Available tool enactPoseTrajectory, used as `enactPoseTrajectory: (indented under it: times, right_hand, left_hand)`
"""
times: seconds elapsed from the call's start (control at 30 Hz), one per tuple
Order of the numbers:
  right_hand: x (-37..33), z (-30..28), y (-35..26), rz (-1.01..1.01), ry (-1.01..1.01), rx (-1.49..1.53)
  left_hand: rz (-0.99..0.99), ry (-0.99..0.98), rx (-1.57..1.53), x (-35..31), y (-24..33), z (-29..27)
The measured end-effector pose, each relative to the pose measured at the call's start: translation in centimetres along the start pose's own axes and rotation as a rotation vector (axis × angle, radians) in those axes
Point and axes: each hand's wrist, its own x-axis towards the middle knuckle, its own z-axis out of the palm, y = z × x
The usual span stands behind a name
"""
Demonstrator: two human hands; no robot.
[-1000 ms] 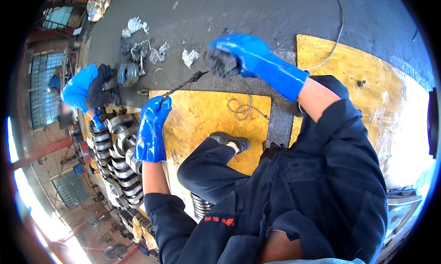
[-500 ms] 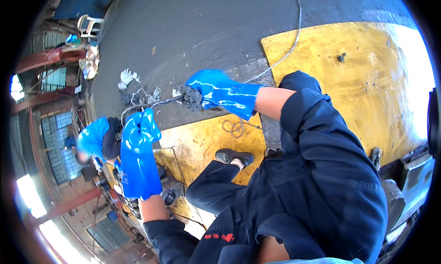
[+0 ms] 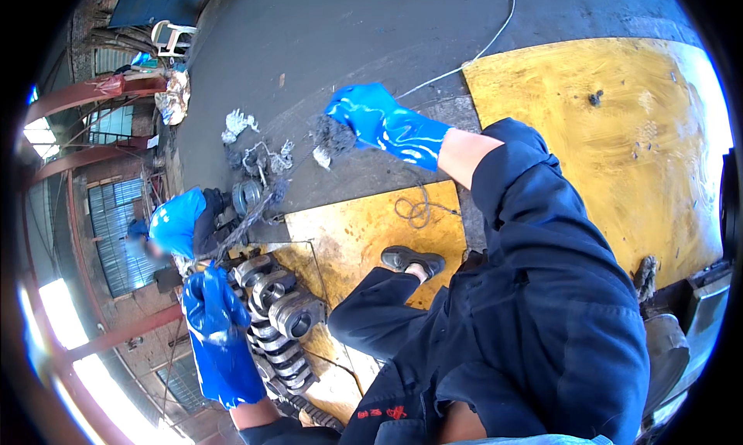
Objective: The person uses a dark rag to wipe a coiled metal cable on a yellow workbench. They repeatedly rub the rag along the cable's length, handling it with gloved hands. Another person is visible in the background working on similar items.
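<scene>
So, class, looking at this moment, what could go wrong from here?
1. The twisted rope in the left hand passes close to the crouching co-worker in this view; swung that way, it might strike them, though the true spacing is hard to judge.
2. The thin cord lies in loose loops on the yellow sheet near the person's shoe, so a step could snag it.
3. The right hand holds a dark wad; a slack grip might drop it.

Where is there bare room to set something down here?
Grey floor between the tan scrap and pale cable; yellow board between its small dark lump and the right sleeve. It's crowded near the left hand: crankshaft parts, twisted rope.
</scene>
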Motion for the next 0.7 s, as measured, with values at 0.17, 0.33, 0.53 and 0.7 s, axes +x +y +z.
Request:
enactPoseTrajectory:
  times: [0.17,0.33,0.53,0.7]
  right_hand:
    - [-0.7,-0.7,2.9,0.043,-0.114,-0.155]
    - [-2.9,-1.6,10.5,0.042,-0.022,-0.38]
    - [-4.8,-9.7,10.3,0.311,-0.21,-0.616]
    - [-6.2,-12.6,11.7,0.416,-0.187,-0.703]
  left_hand:
    - [-0.066,0.047,0.097,-4.1,-0.2,-7.1]
    - [-0.099,0.159,0.159,-7.8,-0.1,-11.9]
    - [-0.186,0.244,0.223,-10.2,-2.4,-16.2]
    - [-0.237,0.282,0.247,-10.2,-4.5,-19.0]
